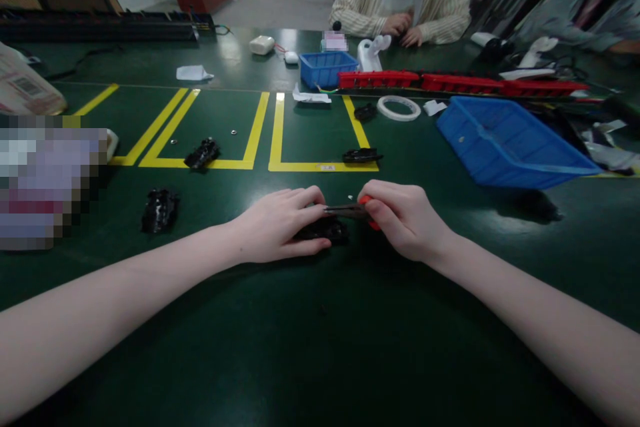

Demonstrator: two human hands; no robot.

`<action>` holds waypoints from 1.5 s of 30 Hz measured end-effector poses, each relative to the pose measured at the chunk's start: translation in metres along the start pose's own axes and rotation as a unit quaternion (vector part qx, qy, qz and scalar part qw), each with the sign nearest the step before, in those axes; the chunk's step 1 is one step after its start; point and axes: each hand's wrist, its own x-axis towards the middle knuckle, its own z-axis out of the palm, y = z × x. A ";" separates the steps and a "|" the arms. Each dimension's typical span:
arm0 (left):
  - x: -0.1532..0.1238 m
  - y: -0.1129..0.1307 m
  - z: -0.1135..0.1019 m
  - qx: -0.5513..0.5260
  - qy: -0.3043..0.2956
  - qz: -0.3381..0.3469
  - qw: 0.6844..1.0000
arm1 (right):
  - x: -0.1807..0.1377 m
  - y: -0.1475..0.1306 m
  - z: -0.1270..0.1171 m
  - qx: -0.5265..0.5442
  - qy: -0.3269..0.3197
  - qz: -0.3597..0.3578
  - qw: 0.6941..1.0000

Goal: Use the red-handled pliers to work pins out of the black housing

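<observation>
My left hand (283, 223) is closed around a black plastic part (325, 231) on the green table, thumb on the near side and fingers on the far side. In my right hand (405, 217) are pliers (345, 210) with red-orange handles, most of the grip hidden by the fingers. The metal jaws point left and reach over the black part, close to my left index finger. Whether they touch the part, I cannot tell. A tiny pale piece (351, 197) lies just beyond the jaws.
Similar black parts (160, 210) lie to the left and on the yellow tape markings (205, 163). A blue bin (515, 147) stands tilted at right, near a white tape roll (399, 108). Red strips (460, 83) and a small blue box (327, 69) lie farther back. Two people sit across the table.
</observation>
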 end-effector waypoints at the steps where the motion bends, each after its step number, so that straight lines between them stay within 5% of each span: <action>1: -0.001 0.000 0.000 -0.009 0.002 -0.002 1.000 | 0.000 0.001 0.000 -0.026 0.006 -0.013 1.000; 8: -0.011 0.004 0.001 -0.126 0.034 -0.026 0.991 | -0.002 0.010 -0.003 -0.227 0.022 -0.063 0.972; 17: -0.011 0.003 0.002 -0.104 0.016 -0.037 0.994 | 0.000 0.008 -0.014 -0.307 -0.026 -0.110 0.945; 29: -0.003 -0.003 0.009 -0.013 0.054 0.011 0.998 | 0.004 0.015 -0.011 -0.343 -0.010 -0.181 0.922; 35: -0.004 -0.003 0.008 -0.020 0.067 0.014 0.997 | 0.005 0.011 -0.009 -0.246 0.019 -0.147 0.958; 45: -0.008 -0.002 0.005 -0.048 0.119 -0.004 0.992 | 0.007 0.009 -0.020 -0.347 -0.006 -0.175 0.921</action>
